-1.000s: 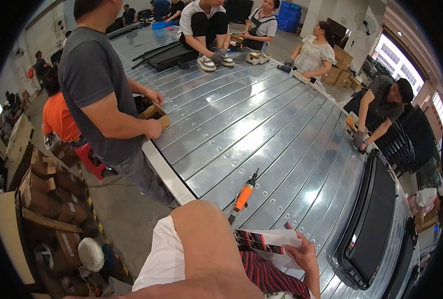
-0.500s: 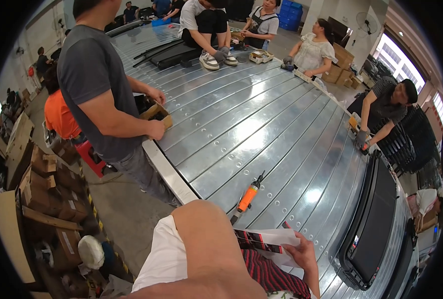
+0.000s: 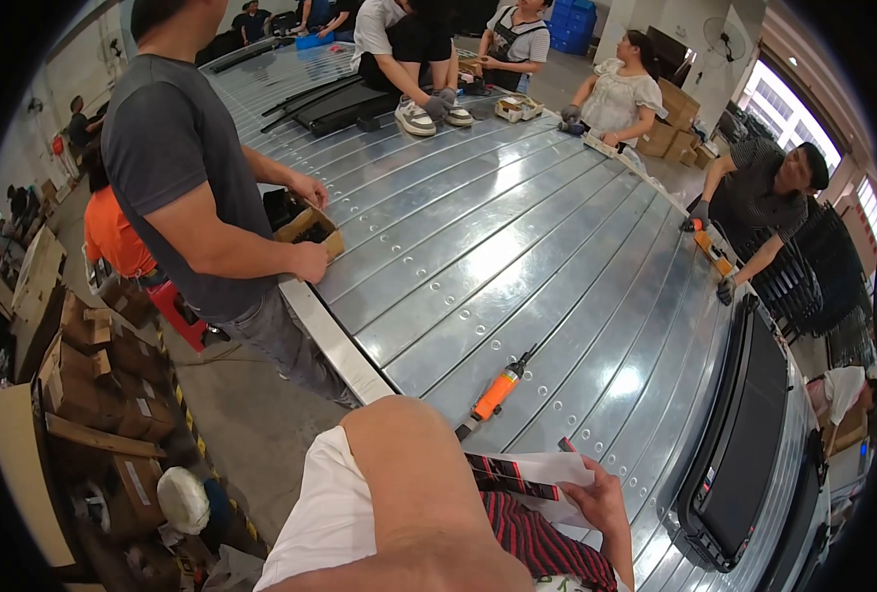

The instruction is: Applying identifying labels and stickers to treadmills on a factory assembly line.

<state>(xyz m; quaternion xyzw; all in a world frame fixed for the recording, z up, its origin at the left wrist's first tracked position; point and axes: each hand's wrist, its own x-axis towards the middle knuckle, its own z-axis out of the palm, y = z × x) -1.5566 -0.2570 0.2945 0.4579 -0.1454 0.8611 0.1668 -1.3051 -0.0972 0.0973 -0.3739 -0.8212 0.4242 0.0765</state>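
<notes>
My right hand (image 3: 597, 493) pinches the right end of a white sheet with black and red labels (image 3: 517, 478) between thumb and fingers. The sheet is held low, over a red-and-black striped fabric (image 3: 537, 543). My left hand does not show. A bare bent limb (image 3: 414, 483) beside white cloth (image 3: 310, 503) fills the lower middle; I cannot tell whether it is a knee or an arm. Just ahead of the sheet, an orange power screwdriver (image 3: 498, 395) with a black grip and a dark tip lies on a ribbed silver metal surface (image 3: 438, 335).
A person in grey (image 3: 182, 168) holds a small carton of dark parts (image 3: 315, 235) at the left edge. Another person sits on the metal. A gloved worker (image 3: 759, 197) leans over at right, near a black framed panel (image 3: 744, 424). Cardboard boxes (image 3: 113, 385) stack at lower left.
The worker at the right has moved both gloved hands apart, and one now holds an orange tool farther back. My right hand keeps the label sheet in nearly the same place.
</notes>
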